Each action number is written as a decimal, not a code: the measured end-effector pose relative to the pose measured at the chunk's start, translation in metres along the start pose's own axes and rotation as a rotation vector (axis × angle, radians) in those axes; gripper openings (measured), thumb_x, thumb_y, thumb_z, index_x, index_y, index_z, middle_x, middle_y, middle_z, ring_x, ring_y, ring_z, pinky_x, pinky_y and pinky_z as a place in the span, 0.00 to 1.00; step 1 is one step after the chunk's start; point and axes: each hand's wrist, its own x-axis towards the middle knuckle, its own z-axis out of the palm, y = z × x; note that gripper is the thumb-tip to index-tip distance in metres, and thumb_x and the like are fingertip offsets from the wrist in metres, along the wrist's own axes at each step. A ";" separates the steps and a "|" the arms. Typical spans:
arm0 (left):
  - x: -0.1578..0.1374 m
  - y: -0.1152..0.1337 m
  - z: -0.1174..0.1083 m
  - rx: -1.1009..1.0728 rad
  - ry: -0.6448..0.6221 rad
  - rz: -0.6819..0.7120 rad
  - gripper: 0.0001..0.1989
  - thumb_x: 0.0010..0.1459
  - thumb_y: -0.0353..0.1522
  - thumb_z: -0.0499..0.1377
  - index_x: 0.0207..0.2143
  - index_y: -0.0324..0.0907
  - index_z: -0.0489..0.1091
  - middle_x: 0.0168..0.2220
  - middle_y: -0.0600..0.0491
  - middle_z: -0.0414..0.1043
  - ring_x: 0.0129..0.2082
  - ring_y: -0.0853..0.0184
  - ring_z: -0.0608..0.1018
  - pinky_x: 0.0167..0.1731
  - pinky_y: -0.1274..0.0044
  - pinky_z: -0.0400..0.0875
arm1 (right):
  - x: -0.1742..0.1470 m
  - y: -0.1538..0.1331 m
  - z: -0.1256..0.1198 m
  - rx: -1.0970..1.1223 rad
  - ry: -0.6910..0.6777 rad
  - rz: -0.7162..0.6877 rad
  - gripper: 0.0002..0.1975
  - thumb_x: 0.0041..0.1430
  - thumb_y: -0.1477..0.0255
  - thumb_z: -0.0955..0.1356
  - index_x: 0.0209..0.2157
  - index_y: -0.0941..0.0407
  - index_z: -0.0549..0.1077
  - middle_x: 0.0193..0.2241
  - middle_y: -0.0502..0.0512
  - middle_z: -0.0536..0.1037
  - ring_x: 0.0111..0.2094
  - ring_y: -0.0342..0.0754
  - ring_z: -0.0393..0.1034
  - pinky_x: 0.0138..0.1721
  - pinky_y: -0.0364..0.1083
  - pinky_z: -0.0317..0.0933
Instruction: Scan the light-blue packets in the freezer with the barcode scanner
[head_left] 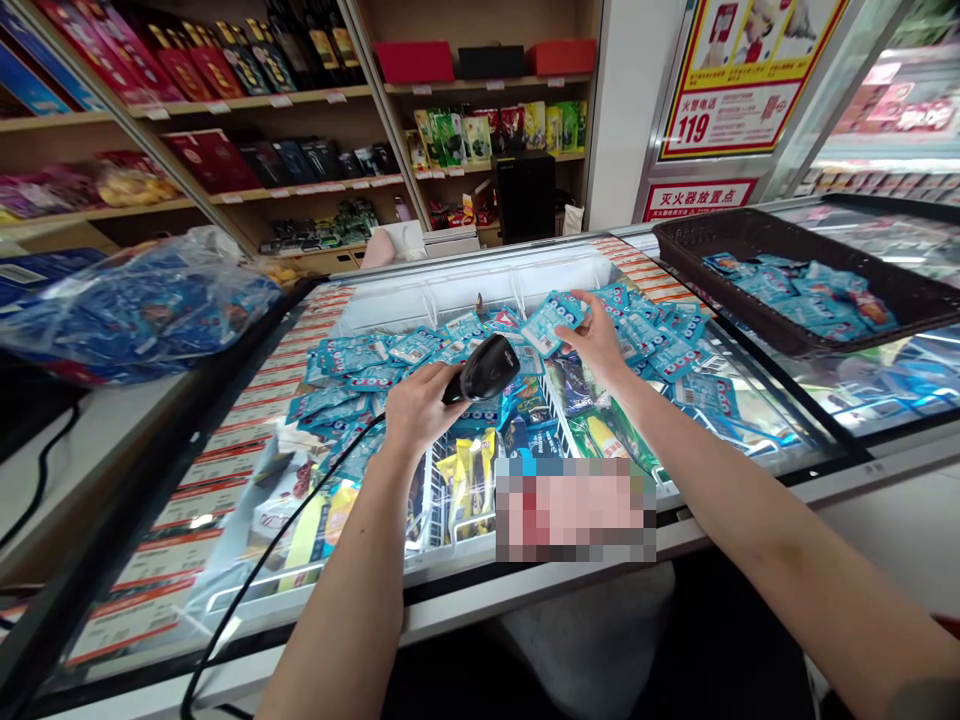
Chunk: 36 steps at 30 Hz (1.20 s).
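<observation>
My left hand [420,405] is wrapped round a black barcode scanner [491,366], its head tilted up to the right and its cable running down toward me. Between the fingers and thumb of my right hand [596,335] is a small blue packet [553,318], held by its right edge just beyond the scanner head. Many similar blue packets [352,355] lie in loose heaps on the glass lid of a chest freezer [450,578], on both sides of my hands. Through the glass, wrapped goods in yellow packaging [465,475] show in white wire baskets.
A dark brown tray [795,335] with several blue packets stands at the right on the glass. At the left lies a clear plastic bag [142,310] of blue packs. Shelves [300,100] with bottles and boxes rise behind. A pixelated patch covers part of the near edge.
</observation>
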 end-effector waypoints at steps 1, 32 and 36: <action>0.000 0.001 0.000 -0.005 -0.007 0.001 0.16 0.55 0.40 0.54 0.45 0.45 0.70 0.36 0.50 0.74 0.38 0.63 0.75 0.31 0.76 0.64 | -0.001 0.000 0.001 0.008 -0.016 0.005 0.32 0.44 0.62 0.70 0.51 0.50 0.57 0.34 0.49 0.71 0.26 0.44 0.68 0.29 0.50 0.69; 0.002 0.015 0.002 -0.062 -0.105 0.006 0.17 0.54 0.39 0.56 0.46 0.45 0.69 0.41 0.49 0.75 0.42 0.61 0.75 0.33 0.74 0.66 | -0.013 -0.001 0.017 0.108 -0.084 0.096 0.17 0.45 0.64 0.71 0.36 0.54 0.65 0.33 0.49 0.70 0.32 0.46 0.71 0.34 0.56 0.74; 0.003 0.014 0.002 -0.060 -0.095 0.012 0.18 0.55 0.39 0.55 0.47 0.45 0.69 0.42 0.50 0.75 0.42 0.61 0.75 0.33 0.74 0.66 | -0.011 0.000 0.017 0.090 -0.096 0.087 0.17 0.47 0.64 0.70 0.38 0.54 0.64 0.33 0.49 0.70 0.30 0.45 0.71 0.33 0.55 0.74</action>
